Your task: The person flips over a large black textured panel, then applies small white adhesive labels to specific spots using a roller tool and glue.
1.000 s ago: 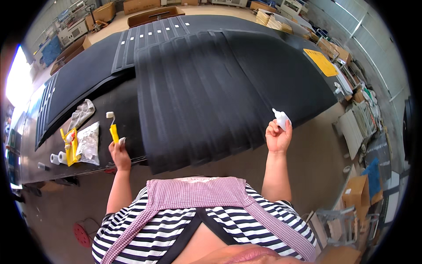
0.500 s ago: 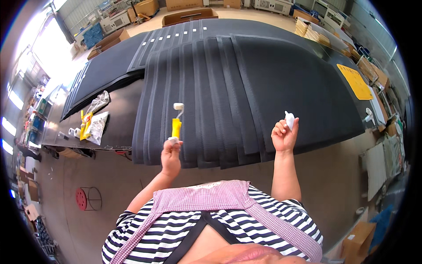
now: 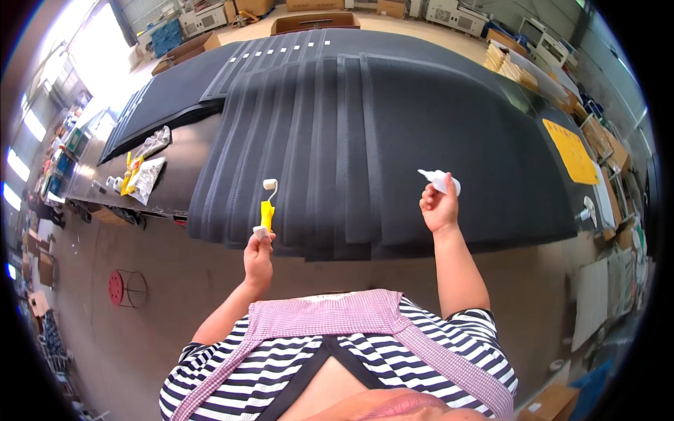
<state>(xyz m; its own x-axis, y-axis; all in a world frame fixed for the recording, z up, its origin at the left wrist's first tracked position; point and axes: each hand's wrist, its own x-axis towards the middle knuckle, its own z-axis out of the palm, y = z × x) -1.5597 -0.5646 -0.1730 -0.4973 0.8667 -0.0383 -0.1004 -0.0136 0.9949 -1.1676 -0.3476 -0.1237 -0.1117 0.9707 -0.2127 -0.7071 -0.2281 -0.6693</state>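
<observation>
1. A clear bag (image 3: 147,179) lies on the dark tabletop (image 3: 184,156).
2. The left hand (image 3: 258,262) grips a yellow-handled roller (image 3: 267,212), white head up.
3. Overlapping black sheets (image 3: 312,140) spread behind.
4. The right hand (image 3: 440,212), well apart, clasps a white bottle (image 3: 438,179), nozzle leftward.

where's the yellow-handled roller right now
In the head view, the yellow-handled roller is left of centre, held in the left hand, black sheets behind it.
</observation>
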